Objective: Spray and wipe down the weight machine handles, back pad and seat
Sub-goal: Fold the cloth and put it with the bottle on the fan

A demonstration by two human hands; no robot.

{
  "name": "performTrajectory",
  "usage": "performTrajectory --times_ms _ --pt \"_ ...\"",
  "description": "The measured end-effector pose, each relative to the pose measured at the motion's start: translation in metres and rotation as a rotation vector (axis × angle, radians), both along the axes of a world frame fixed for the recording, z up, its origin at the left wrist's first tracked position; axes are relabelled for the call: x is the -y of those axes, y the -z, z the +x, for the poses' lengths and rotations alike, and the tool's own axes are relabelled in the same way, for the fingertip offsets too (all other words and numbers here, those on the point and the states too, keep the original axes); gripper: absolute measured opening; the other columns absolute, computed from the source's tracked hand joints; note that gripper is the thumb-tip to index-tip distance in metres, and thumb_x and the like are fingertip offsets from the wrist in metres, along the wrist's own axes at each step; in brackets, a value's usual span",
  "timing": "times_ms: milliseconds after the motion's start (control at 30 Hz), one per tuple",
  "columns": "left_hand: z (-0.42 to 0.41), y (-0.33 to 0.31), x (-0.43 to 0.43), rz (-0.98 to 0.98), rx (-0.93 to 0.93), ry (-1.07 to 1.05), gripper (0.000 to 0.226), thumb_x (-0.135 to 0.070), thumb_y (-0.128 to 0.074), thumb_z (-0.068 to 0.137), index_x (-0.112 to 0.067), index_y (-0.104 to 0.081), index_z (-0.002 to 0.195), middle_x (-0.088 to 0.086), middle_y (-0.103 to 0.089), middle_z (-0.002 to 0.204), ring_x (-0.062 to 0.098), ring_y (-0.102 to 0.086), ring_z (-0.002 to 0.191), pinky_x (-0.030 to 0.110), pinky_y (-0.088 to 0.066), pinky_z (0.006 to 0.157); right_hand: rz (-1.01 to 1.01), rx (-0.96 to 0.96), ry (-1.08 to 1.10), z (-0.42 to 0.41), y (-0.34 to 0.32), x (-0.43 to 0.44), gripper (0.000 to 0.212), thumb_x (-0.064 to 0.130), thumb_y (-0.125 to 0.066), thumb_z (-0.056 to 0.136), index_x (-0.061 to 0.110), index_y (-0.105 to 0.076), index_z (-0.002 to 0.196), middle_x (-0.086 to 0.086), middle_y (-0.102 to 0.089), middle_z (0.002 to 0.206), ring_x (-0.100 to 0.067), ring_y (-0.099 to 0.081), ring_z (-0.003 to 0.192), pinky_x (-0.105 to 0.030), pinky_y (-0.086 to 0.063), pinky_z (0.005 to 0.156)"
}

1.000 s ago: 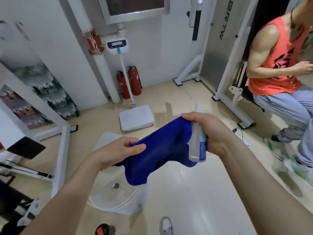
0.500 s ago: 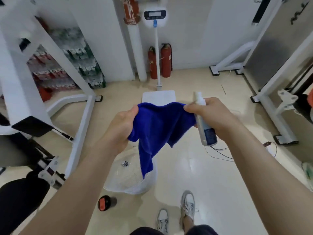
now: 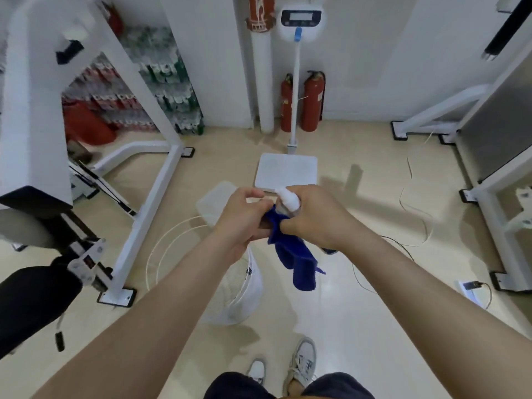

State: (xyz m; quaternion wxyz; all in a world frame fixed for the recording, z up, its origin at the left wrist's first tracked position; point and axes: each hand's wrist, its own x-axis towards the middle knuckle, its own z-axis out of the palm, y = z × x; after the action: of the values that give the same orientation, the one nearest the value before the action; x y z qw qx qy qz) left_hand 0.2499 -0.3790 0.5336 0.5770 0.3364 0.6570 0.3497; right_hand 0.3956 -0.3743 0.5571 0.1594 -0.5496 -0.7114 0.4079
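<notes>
A blue cloth [image 3: 296, 254] hangs bunched between both hands at the middle of the view. My left hand [image 3: 244, 217] grips its upper part. My right hand [image 3: 313, 217] holds a white spray bottle [image 3: 288, 198] with its nozzle pointing up and left, and its fingers also pinch the cloth. The hands touch each other. A white weight machine [image 3: 149, 180] stands at the left, with a black pad [image 3: 34, 300] at the lower left edge.
A white basket [image 3: 244, 295] stands on the floor under my hands. A floor scale [image 3: 288, 171] with a tall post and two red fire extinguishers [image 3: 311, 102] are ahead. Another white machine frame [image 3: 495, 214] is at the right. Thin cables [image 3: 414, 208] lie on the floor.
My hands have come together, so the spread cloth is now bunched and hanging. The view has tilted down and turned left; the person in the orange top is out of view.
</notes>
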Motion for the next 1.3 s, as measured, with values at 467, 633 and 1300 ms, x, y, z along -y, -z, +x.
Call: performTrajectory --times_ms 467,633,1300 --pt "-0.065 0.029 -0.034 -0.090 -0.995 0.635 0.012 -0.021 -0.071 0.074 -0.019 -0.061 0.080 -0.005 -0.064 0.073 0.015 -0.059 0.067 0.024 -0.039 0.054 -0.011 0.077 -0.131 -0.022 0.021 -0.051 0.010 0.009 -0.066 0.073 0.010 -0.057 0.069 -0.002 -0.056 0.064 -0.017 -0.047 0.054 -0.020 -0.034 0.042" --pt "-0.100 0.051 -0.037 0.007 -0.550 0.400 0.011 -0.013 -0.062 0.084 -0.022 -0.069 0.083 -0.006 -0.068 0.078 0.012 -0.062 0.073 0.024 -0.048 0.065 -0.132 -0.069 -0.047 -0.039 0.031 -0.076 0.022 0.004 -0.068 0.074 0.012 -0.049 0.065 0.000 -0.051 0.062 -0.015 -0.047 0.055 -0.022 -0.039 0.050" --pt "-0.201 0.101 -0.091 -0.091 0.018 -0.202 0.023 0.001 -0.050 0.085 -0.015 -0.065 0.081 0.008 -0.068 0.080 0.027 -0.068 0.069 0.028 -0.057 0.067 -0.403 -0.202 0.020 -0.144 0.102 -0.140 0.023 -0.002 -0.076 0.069 -0.003 -0.066 0.090 -0.019 -0.066 0.083 -0.024 -0.060 0.072 -0.039 -0.053 0.072"
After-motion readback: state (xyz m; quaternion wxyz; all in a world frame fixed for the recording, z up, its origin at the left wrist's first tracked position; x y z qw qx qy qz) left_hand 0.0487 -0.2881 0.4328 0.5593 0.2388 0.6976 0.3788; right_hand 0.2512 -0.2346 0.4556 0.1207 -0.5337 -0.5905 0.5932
